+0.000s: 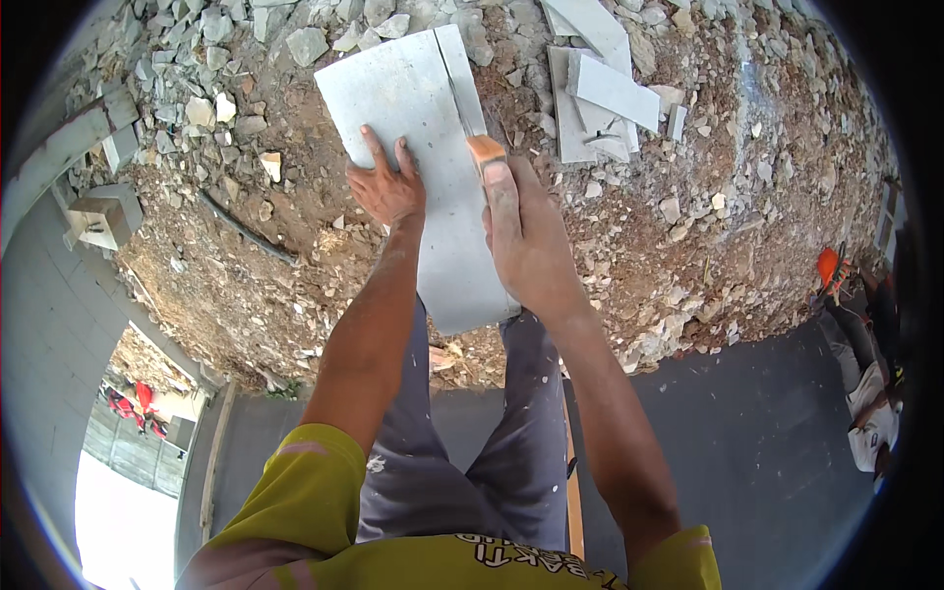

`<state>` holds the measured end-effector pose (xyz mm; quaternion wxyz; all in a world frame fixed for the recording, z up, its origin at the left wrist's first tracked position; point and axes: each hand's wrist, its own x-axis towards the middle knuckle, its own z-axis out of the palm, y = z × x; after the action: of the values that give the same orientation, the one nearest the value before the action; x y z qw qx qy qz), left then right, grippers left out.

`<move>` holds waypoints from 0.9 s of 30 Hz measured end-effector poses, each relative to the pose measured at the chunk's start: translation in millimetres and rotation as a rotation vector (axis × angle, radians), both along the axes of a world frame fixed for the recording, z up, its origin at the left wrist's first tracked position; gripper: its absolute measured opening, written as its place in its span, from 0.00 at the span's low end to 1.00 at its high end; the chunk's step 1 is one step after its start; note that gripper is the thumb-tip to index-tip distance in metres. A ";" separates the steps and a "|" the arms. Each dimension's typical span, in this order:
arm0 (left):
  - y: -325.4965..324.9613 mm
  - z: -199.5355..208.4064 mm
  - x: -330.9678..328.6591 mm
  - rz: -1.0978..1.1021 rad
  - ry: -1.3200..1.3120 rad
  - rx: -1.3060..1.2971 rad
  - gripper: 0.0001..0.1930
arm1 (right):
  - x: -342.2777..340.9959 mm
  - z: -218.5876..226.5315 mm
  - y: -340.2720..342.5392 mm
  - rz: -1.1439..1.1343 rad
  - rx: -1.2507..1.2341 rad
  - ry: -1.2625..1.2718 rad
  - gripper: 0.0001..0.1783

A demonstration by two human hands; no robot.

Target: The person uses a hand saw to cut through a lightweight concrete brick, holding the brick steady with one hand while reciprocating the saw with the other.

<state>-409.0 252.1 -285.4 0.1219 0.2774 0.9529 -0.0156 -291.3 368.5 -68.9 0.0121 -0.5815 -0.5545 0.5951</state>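
Observation:
A long light-grey concrete block [440, 226] stretches from over the rubble to between my knees. On its left part my left hand [389, 187] lies flat, fingers spread, pressing on the surface. My right hand [526, 226] is closed round the orange-brown handle of a handsaw [485, 149] at the block's right edge, thumb along the handle. The saw's blade is seen nearly edge-on and mostly hidden. From the handle a narrow dark cut runs to the block's far edge, with a thin strip of block on its right.
Several cut grey block pieces [615, 90] lie at the far right of the block. Broken stone and dirt [678, 226] surround it. A dark stick [246, 228] lies to the left. Another person [870, 413] is at the right rim, near an orange object [829, 267].

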 end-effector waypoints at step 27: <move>-6.4 6.6 -37.6 0.001 0.054 -0.023 0.35 | 39.7 95.7 -60.5 -0.200 -0.255 0.155 0.22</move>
<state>-446.6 245.7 -278.8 0.0993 0.2751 0.9557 -0.0341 -251.6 308.0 26.8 0.0402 -0.5831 -0.4113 0.6994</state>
